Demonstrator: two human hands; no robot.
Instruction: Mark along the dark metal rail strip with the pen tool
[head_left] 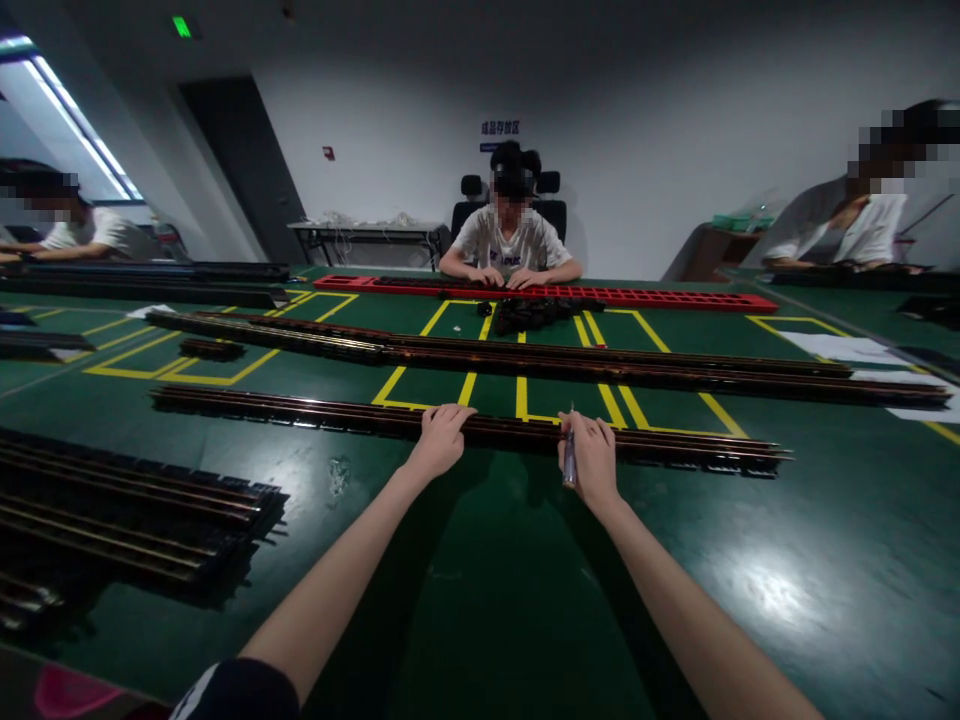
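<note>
A long dark strip (510, 430) with brass-coloured lines along it lies crosswise on the green table in front of me. My left hand (442, 440) is closed on it left of the middle, fingers over the far edge. My right hand (592, 460) rests at the strip right of the middle, closed round a slim pen-like tool (570, 460). The tool's thin tip points away from me and its thicker end towards me; its exact kind is unclear.
Behind the strip lie more long dark strips (637, 375) and a short dark piece (212, 349). Stacked strips (135, 510) lie at left. Across the table, a person (514, 240) handles a long red frame (675, 300) beside a pile of black parts (540, 313). Other people sit left and right.
</note>
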